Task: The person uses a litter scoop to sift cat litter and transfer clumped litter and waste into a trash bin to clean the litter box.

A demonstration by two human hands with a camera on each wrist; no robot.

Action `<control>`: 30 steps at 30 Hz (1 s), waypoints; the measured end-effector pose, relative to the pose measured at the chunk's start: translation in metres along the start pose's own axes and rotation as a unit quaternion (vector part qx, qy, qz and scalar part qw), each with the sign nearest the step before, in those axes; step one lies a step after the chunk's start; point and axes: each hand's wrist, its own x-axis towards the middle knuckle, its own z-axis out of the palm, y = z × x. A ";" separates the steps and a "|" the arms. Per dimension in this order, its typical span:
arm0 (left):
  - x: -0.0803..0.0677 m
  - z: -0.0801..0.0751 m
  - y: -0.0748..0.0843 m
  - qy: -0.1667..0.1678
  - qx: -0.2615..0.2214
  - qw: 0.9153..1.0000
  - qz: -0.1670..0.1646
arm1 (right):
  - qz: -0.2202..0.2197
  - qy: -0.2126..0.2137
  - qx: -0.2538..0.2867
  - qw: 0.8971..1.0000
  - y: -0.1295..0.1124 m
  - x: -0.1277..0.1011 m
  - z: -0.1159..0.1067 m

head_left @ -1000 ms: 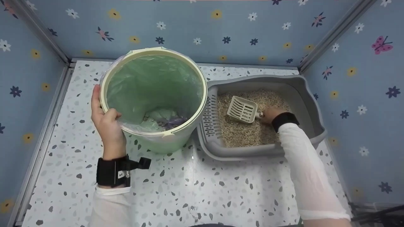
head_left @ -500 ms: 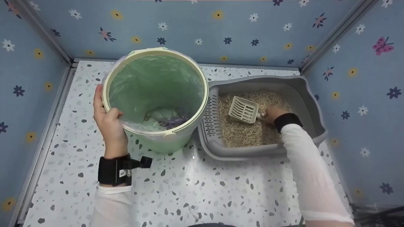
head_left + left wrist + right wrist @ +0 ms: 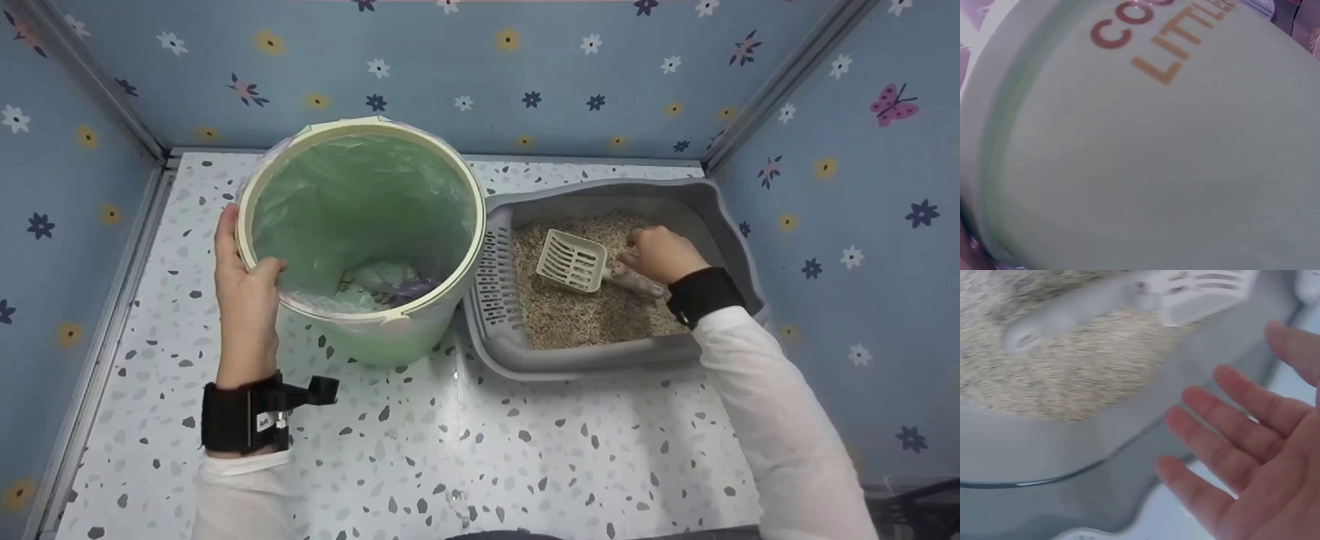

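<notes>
My left hand [image 3: 251,296] holds the rim of a pale green bin [image 3: 394,346], thumb hooked over the edge and fingers along the outside. Brown and orange lettering marks the bin's wall [image 3: 1157,157] in the left wrist view. A beige slotted litter scoop [image 3: 571,261] lies on the litter [image 3: 585,326] inside a grey litter box [image 3: 592,363]. My right hand [image 3: 667,255] is over the box, just behind the scoop's handle [image 3: 636,283]. In the right wrist view the fingers of this right hand [image 3: 1258,444] are spread and relaxed, apart from the scoop.
A clear liner covers the bin's inside, with crumpled green and purple bags [image 3: 382,281] at the bottom. Bin and litter box stand side by side on a speckled white floor [image 3: 420,457]. Blue flowered walls [image 3: 480,67] enclose the back and both sides.
My right hand has let go of the scoop's handle and moved slightly up and right. The scoop stays on the litter. My left hand keeps its hold on the bin.
</notes>
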 end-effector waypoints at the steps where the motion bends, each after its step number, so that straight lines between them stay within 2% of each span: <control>1: 0.000 -0.002 0.002 -0.006 0.022 1.000 -0.010 | -0.001 0.009 0.001 1.000 -0.002 -0.003 -0.002; 4: 0.002 -0.007 0.007 -0.024 0.094 0.995 -0.025 | -0.002 0.038 0.006 0.999 -0.005 -0.013 -0.009; 6: 0.003 -0.008 0.011 -0.033 0.140 0.989 -0.018 | 0.000 0.063 0.012 0.998 -0.007 -0.021 -0.013; 8: 0.003 -0.007 0.015 -0.037 0.193 0.981 -0.001 | -0.001 0.091 0.029 0.995 -0.008 -0.030 -0.015; 9: 0.001 -0.006 0.018 -0.034 0.227 0.973 0.007 | -0.003 0.107 0.036 0.994 -0.009 -0.034 -0.016; 11: -0.004 -0.002 0.024 -0.024 0.301 0.953 0.028 | -0.009 0.138 0.048 0.989 -0.013 -0.042 -0.019; 13: -0.013 0.007 0.032 -0.010 0.370 0.928 0.053 | -0.019 0.169 0.059 0.984 -0.018 -0.051 -0.022; 15: -0.026 0.020 0.041 0.000 0.420 0.904 0.083 | -0.026 0.198 0.063 0.978 -0.024 -0.059 -0.024; 16: -0.033 0.029 0.044 0.001 0.435 0.894 0.105 | -0.029 0.211 0.065 0.975 -0.027 -0.063 -0.026; 19: -0.054 0.057 0.050 0.000 0.461 0.868 0.184 | -0.037 0.245 0.073 0.966 -0.036 -0.072 -0.029; 24: -0.085 0.106 0.044 0.000 0.497 0.807 0.318 | -0.028 0.282 0.095 0.954 -0.044 -0.087 -0.034; 25: -0.089 0.116 0.041 -0.002 0.498 0.798 0.340 | -0.024 0.288 0.100 0.952 -0.045 -0.089 -0.035; 27: -0.094 0.134 0.035 -0.011 0.496 0.782 0.378 | -0.019 0.302 0.109 0.947 -0.046 -0.093 -0.037; 30: -0.096 0.160 0.023 -0.025 0.489 0.765 0.418 | -0.020 0.326 0.117 0.938 -0.047 -0.096 -0.036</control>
